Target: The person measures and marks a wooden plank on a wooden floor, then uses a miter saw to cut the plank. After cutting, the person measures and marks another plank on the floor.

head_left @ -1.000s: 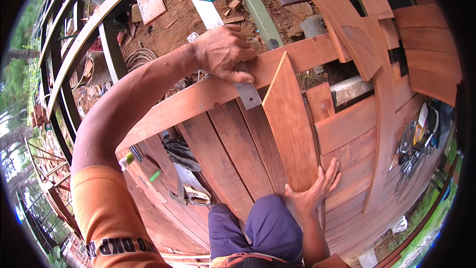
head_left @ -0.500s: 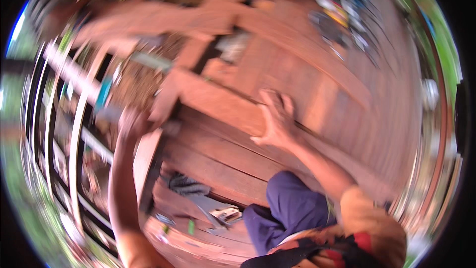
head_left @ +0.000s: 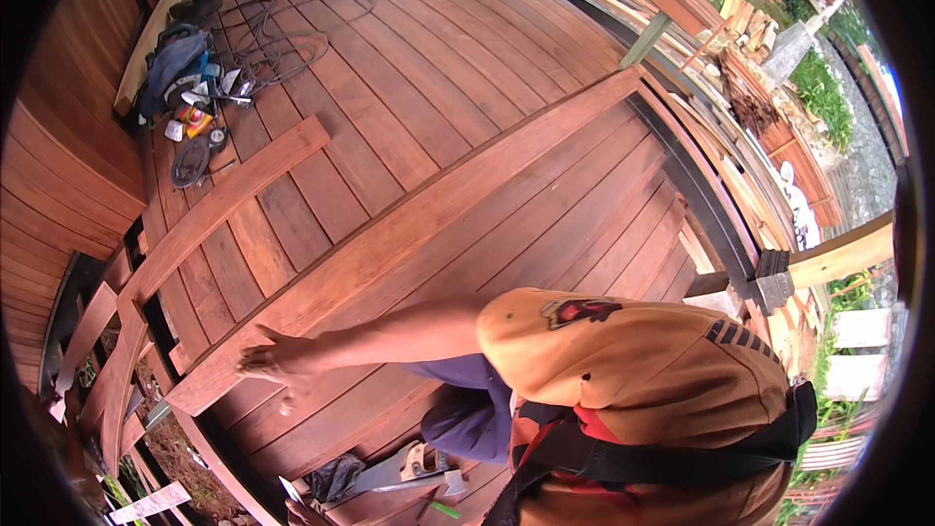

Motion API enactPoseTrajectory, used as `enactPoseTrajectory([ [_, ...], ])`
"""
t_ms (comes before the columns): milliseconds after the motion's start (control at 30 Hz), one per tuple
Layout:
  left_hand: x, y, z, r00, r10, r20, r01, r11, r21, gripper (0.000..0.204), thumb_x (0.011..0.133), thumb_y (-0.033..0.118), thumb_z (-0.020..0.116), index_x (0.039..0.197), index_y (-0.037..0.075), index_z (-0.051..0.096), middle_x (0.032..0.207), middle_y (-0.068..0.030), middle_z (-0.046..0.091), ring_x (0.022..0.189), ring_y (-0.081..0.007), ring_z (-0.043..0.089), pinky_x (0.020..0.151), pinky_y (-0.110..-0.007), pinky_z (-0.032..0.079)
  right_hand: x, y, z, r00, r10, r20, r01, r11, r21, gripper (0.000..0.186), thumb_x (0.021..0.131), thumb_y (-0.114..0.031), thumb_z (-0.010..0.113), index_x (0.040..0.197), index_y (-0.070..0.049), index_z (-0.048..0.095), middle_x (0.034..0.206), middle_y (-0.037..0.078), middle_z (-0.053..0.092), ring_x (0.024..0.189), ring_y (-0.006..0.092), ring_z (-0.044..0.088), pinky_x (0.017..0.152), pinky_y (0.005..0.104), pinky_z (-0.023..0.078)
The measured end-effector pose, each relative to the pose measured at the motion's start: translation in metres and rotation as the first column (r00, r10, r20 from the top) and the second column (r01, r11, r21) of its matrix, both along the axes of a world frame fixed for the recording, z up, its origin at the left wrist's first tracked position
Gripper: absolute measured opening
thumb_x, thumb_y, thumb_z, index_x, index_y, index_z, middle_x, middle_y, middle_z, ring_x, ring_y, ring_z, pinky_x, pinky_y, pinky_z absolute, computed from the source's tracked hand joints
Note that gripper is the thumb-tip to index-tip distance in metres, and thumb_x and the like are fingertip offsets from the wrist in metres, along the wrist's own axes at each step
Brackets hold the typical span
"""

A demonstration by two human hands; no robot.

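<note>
My right arm reaches across from the right in an orange sleeve. My right hand (head_left: 278,360) lies on the near edge of a long reddish-brown board (head_left: 419,224), close to its left end. Its fingers are spread and the thumb points down past the edge. The board lies slantwise over the deck planks (head_left: 545,224). My left hand does not show. Below my right hand, beside my bent knee, a handsaw (head_left: 390,474) with a pale wooden handle lies by a dark crumpled cloth (head_left: 336,477).
A second board (head_left: 229,205) lies across the planks at left. Beyond it are a coiled cable (head_left: 282,39) and a heap of tools and cloth (head_left: 185,78) near a wooden wall (head_left: 68,175). Gaps in the framing show at lower left. Stacked timber (head_left: 750,127) stands past the deck's right edge.
The view has swung to the right, bringing the deck's full length and far edge in. My right hand stays on the board with spread fingers. My left hand has left the picture.
</note>
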State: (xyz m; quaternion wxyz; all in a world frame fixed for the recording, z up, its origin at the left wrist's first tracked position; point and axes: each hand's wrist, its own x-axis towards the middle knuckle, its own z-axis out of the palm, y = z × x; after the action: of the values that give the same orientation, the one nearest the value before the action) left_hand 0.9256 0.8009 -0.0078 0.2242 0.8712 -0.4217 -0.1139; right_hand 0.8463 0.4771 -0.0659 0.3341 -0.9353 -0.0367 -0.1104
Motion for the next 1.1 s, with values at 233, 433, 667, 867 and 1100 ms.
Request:
enactPoseTrajectory([
  [233,-0.080,-0.055,0.027,0.988,0.081,0.131,-0.084,0.996,0.018,0.031,0.102,0.027,0.061,0.088,0.000,0.063,0.072,-0.0205,0.058,0.063,-0.0379,0.058,0.056,-0.048,0.042,-0.284,-0.109,0.013,0.974,-0.222,0.054,0.184,0.902,0.390,0.083,0.093,-0.051,0.073,0.154,-0.003,0.043,0.148,0.022,0.056,0.141,0.0355,0.051,0.115,0.0502,0.043],
  [433,-0.133,-0.105,0.060,0.959,0.127,0.252,-0.153,0.984,0.087,0.027,0.101,0.026,0.063,0.091,0.001,0.066,0.075,-0.0194,0.061,0.064,-0.0366,0.060,0.056,-0.047,0.044,-0.549,-0.265,-0.062,0.376,-0.911,-0.169,0.923,0.384,-0.017,0.081,0.087,-0.045,0.081,0.145,0.001,0.048,0.129,0.024,0.068,0.122,0.0350,0.067,0.102,0.0450,0.054],
  [667,-0.183,-0.175,0.114,0.895,0.159,0.416,-0.231,0.964,0.128,0.024,0.100,0.026,0.066,0.095,0.002,0.070,0.078,-0.0182,0.065,0.065,-0.0352,0.062,0.057,-0.046,0.046,-0.697,-0.204,-0.103,0.015,-0.832,-0.554,0.872,0.283,-0.400,0.124,0.077,-0.077,0.071,0.168,-0.017,0.012,0.173,0.022,0.008,0.159,0.0424,0.008,0.117,0.0781,0.008],
  [867,-0.205,-0.257,0.132,0.882,0.036,0.470,-0.107,0.986,0.124,0.022,0.099,0.025,0.069,0.099,0.003,0.074,0.081,-0.0171,0.068,0.066,-0.0339,0.064,0.057,-0.044,0.048,-0.707,-0.208,-0.115,0.013,-0.769,-0.640,0.851,0.344,-0.397,0.129,0.073,-0.091,0.060,0.169,-0.024,0.006,0.175,0.014,-0.011,0.161,0.0366,-0.011,0.114,0.0820,-0.003],
  [1100,-0.260,-0.380,0.045,0.926,-0.353,0.133,0.362,0.930,-0.056,0.040,0.108,0.027,0.053,0.079,-0.002,0.052,0.062,-0.0148,0.043,0.055,-0.0262,0.045,0.052,-0.043,0.034,-0.696,-0.221,-0.103,-0.040,-0.636,-0.771,0.823,0.417,-0.387,0.130,0.074,-0.088,0.063,0.169,-0.026,0.000,0.174,0.013,-0.018,0.160,0.0352,-0.017,0.115,0.0811,-0.005],
])
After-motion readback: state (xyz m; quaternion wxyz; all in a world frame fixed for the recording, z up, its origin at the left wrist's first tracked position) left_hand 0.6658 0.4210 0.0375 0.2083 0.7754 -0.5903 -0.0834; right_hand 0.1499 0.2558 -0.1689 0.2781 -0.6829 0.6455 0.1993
